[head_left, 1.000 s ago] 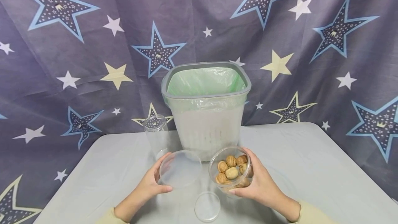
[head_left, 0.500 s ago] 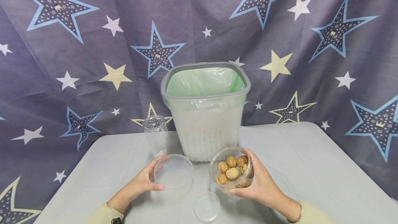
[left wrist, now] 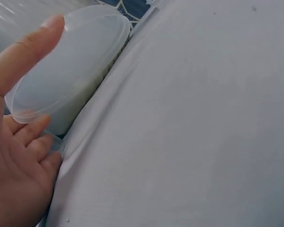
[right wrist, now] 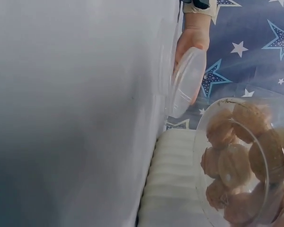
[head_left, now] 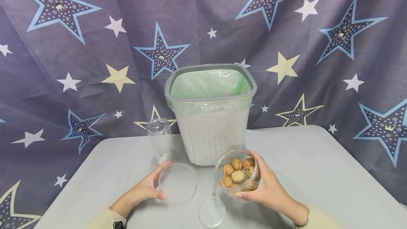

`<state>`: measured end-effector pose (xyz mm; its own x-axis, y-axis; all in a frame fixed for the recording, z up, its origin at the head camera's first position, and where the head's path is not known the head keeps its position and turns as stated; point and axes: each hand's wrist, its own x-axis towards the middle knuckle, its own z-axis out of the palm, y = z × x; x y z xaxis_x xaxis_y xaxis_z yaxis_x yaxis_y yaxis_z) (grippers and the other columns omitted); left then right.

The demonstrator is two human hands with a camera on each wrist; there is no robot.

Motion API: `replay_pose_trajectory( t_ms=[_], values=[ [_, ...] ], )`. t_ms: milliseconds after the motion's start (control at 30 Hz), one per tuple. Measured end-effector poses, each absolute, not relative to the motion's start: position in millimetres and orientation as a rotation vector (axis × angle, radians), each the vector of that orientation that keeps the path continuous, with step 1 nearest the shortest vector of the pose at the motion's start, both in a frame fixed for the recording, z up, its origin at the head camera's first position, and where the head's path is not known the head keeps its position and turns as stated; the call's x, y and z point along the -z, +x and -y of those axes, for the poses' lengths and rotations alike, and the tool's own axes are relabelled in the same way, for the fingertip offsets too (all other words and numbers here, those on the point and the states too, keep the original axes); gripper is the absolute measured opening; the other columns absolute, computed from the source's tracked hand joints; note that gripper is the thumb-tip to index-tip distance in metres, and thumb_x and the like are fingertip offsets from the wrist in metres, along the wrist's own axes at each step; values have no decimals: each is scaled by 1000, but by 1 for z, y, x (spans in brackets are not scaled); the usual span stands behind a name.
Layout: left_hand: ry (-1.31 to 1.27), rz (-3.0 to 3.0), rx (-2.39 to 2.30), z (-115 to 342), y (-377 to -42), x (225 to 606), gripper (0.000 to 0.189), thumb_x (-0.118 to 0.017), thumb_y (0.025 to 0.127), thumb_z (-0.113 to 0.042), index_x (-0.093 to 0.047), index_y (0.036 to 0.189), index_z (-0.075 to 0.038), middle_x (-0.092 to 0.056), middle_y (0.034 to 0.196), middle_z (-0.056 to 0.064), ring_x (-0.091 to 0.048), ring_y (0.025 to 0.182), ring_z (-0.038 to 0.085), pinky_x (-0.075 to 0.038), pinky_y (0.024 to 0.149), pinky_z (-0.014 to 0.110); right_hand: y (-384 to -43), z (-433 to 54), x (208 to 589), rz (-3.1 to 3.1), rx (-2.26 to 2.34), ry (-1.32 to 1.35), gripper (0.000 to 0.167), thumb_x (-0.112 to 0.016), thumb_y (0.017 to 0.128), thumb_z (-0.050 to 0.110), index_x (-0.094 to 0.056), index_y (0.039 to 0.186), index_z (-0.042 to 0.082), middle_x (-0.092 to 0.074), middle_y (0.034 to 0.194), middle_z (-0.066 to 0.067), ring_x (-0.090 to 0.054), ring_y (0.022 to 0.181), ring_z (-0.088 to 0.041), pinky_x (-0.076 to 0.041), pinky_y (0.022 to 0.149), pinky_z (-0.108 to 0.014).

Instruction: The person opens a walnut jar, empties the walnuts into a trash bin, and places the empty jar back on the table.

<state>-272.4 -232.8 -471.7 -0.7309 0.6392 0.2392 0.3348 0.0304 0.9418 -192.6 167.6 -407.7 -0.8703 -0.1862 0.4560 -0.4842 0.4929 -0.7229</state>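
In the head view my left hand (head_left: 143, 189) holds a round translucent lid (head_left: 178, 183) by its edge, a little above the table. The left wrist view has the thumb over one side of this lid (left wrist: 80, 61) and fingers below it. My right hand (head_left: 268, 186) grips a clear plastic jar (head_left: 219, 179) from its right side, mouth tilted towards the head camera. Several walnuts (head_left: 237, 176) lie inside. The right wrist view brings the walnuts (right wrist: 234, 165) close through the clear wall, while the right hand is mostly out of that frame.
A waste bin (head_left: 213, 133) with a grey rim and green liner stands behind the hands. Left of it is a tall clear jar (head_left: 159, 139). A smaller round clear lid (head_left: 212, 212) lies near the front of the grey-covered table (head_left: 318, 172). A star-patterned curtain (head_left: 222, 17) hangs behind.
The left hand and its lid have shifted left and slightly nearer the front, away from the jar of walnuts. My right hand and the jar have barely moved.
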Motion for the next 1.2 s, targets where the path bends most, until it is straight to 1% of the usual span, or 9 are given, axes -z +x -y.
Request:
replay_pose_trajectory(
  t_ms=[200, 367, 433, 533, 633, 833, 1033, 1133, 1200],
  values=[
    [967, -2214, -1611, 233, -270, 467, 103, -80, 65, -2, -17, 146, 7, -20, 148, 33, -28, 134, 2, -21, 103, 10, -194, -172, 401, 2411, -1319, 575, 114, -92, 52, 36, -30, 144, 13, -48, 135, -7, -52, 113, -18, -45, 92, -27],
    [960, -2331, -1484, 232, -266, 461, 103, -82, 66, -6, -18, 146, 7, -23, 148, 32, -25, 134, 4, -17, 102, 8, -194, -176, 398, 2395, -1290, 573, 114, -93, 51, 36, -30, 144, 14, -49, 135, -11, -52, 115, -20, -42, 94, -22],
    [961, -2376, -1430, 231, -264, 458, 104, -83, 66, -9, -18, 146, 7, -25, 147, 32, -25, 136, 13, -17, 101, 8, -194, -178, 397, 2390, -1280, 571, 114, -93, 51, 36, -31, 144, 15, -49, 136, -11, -51, 115, -20, -40, 95, -19],
    [977, -2409, -1369, 229, -263, 453, 104, -83, 67, -12, -18, 145, 10, -25, 146, 33, -25, 136, 38, -18, 101, 8, -194, -182, 396, 2383, -1272, 568, 113, -92, 51, 35, -31, 144, 14, -47, 137, -7, -50, 115, -17, -38, 93, -14],
    [971, -2446, -1312, 227, -261, 450, 105, -84, 67, -15, -18, 144, 11, -27, 146, 32, -22, 133, 52, -19, 103, 11, -194, -186, 395, 2364, -1261, 571, 113, -93, 52, 33, -31, 144, 13, -46, 138, -5, -49, 115, -13, -38, 91, -12],
    [983, -2539, -1220, 223, -258, 443, 104, -84, 66, -19, -22, 144, 8, -32, 146, 28, -24, 132, 50, -26, 111, 37, -194, -196, 395, 2333, -1250, 551, 112, -93, 51, 27, -32, 144, 14, -46, 138, -4, -47, 112, -6, -40, 84, -10],
    [1102, -2519, -1254, 220, -258, 430, 95, -81, 70, -16, -25, 141, 13, -34, 142, 32, -32, 134, 34, -28, 108, 20, -195, -207, 393, 2329, -1238, 536, 114, -93, 51, 23, -30, 145, 12, -46, 139, -8, -45, 116, -5, -32, 93, -6],
    [1136, -2529, -1278, 219, -257, 420, 90, -80, 73, -14, -27, 140, 13, -36, 141, 32, -37, 132, 31, -33, 107, 26, -195, -211, 388, 2348, -1204, 509, 114, -93, 51, 25, -30, 145, 13, -46, 138, -7, -47, 110, -4, -38, 88, -9],
    [1149, -2548, -1289, 217, -256, 412, 86, -78, 75, -13, -28, 140, 13, -37, 140, 31, -39, 129, 37, -36, 106, 37, -195, -213, 385, 2353, -1188, 497, 113, -93, 51, 25, -30, 145, 14, -47, 137, -8, -48, 104, -3, -40, 82, -12]
  ],
)
